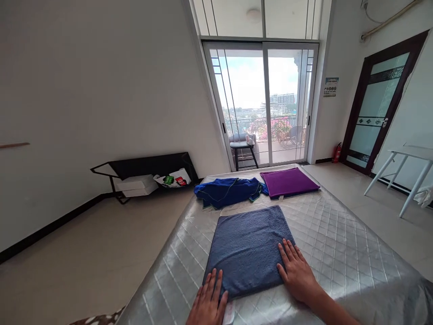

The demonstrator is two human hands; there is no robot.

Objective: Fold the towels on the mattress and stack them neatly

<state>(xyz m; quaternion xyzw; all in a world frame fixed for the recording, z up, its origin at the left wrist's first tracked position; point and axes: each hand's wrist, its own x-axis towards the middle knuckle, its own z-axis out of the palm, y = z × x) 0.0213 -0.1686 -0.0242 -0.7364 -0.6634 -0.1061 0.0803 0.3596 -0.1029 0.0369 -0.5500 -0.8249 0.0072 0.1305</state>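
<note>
A grey-blue towel [248, 248], folded into a flat rectangle, lies on the silvery quilted mattress [338, 253]. My left hand [208, 300] rests on the towel's near left corner, its fingers stretched out. At the right edge, my right hand [296, 268] lies flat with fingers spread, the fingertips on the cloth. Part of a small pale object [229, 312] shows beside my left hand; I cannot make out what it is. Farther back, a crumpled blue cloth with green edging [230, 192] lies to the left of a neatly folded purple cloth [289, 182].
Left of the mattress, a black rack [154, 164] holds white boxes [137, 185] and a printed bag [173, 178]. A stool [242, 145] stands by the sliding glass door [267, 104]. To the right are a white table [411, 155], a fire extinguisher [337, 153] and a dark-framed door [379, 108].
</note>
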